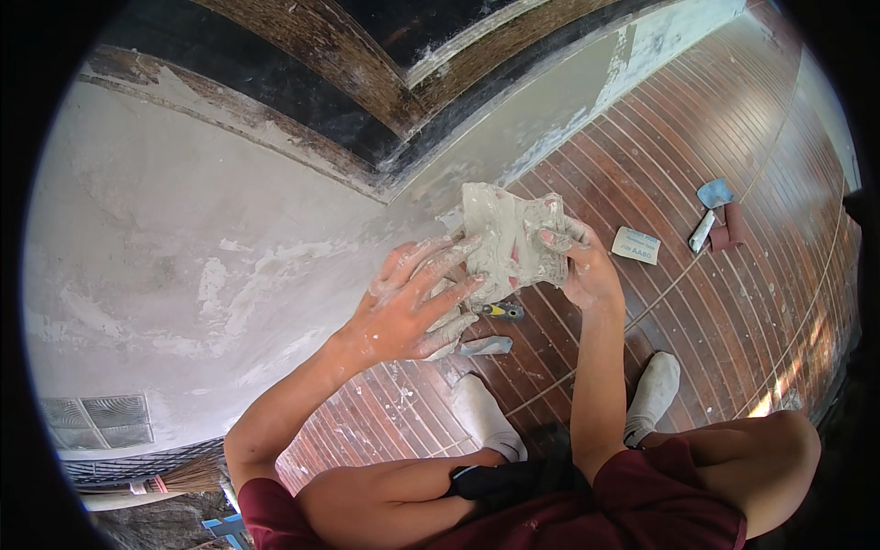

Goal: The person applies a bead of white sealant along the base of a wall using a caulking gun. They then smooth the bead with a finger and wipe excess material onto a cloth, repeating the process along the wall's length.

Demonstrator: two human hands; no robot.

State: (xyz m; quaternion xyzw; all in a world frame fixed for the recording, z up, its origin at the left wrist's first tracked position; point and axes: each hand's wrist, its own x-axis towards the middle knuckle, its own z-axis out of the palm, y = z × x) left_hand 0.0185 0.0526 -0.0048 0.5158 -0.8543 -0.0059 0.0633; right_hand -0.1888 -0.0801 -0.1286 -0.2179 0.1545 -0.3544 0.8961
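Between my hands is a crumpled bag (515, 240), thickly smeared with pale grey putty, with small reddish patches showing through. My right hand (588, 268) grips its right edge, thumb on top. The putty-coated fingers of my left hand (417, 295) lie spread over its left edge; their undersides are hidden. Something whitish shows beneath those fingers, too covered to make out. Below the bag, on the floor, lie a yellow-and-black tool handle (502, 312) and a greyish flat piece (487, 346).
A patchy plastered wall (202, 229) stands at the left, under dark wooden framing (348, 64). On the striped tile floor (724, 312) lie a printed card (635, 246), a blue piece (715, 192), a white-handled tool (702, 231) and a reddish-brown sheet (729, 229). A broom (188, 476) is at lower left.
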